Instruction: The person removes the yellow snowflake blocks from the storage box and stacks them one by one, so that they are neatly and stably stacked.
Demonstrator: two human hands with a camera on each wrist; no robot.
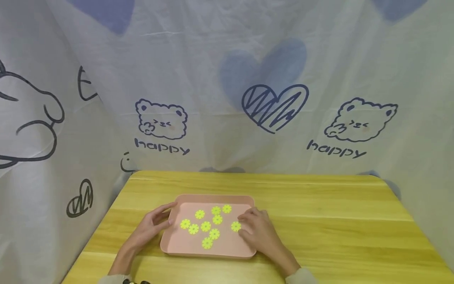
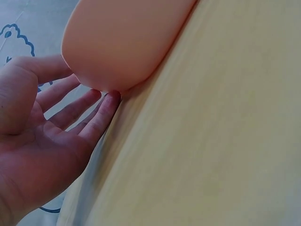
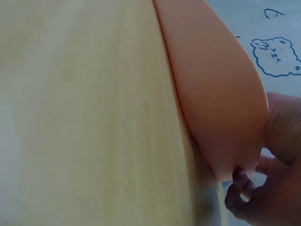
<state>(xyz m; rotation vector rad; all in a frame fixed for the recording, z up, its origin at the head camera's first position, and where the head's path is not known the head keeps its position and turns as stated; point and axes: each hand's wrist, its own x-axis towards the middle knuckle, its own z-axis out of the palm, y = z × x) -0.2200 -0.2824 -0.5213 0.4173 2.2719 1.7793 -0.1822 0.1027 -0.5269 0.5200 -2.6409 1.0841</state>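
Observation:
A shallow pink tray (image 1: 209, 199) lies on the wooden table, bearing several yellow flower-shaped pieces (image 1: 205, 226) scattered over its floor. My left hand (image 1: 147, 228) holds the tray's left end. In the left wrist view, the thumb meets the rim and the fingertips (image 2: 113, 96) touch the low outer wall of the tray (image 2: 122, 42). At the right end, my right hand (image 1: 260, 230) grips the rim, thumb and forefinger reaching over it beside one yellow piece (image 1: 235, 226). In the right wrist view, its other fingers (image 3: 240, 176) curl against the outer wall.
The yellow wood-grain table (image 1: 337, 221) extends to the right of the tray and behind it. A pale cloth (image 1: 213, 130) printed with hearts, bears and "happy" hangs along the back and sides. A dark band (image 1: 136, 281) shows near the left cuff.

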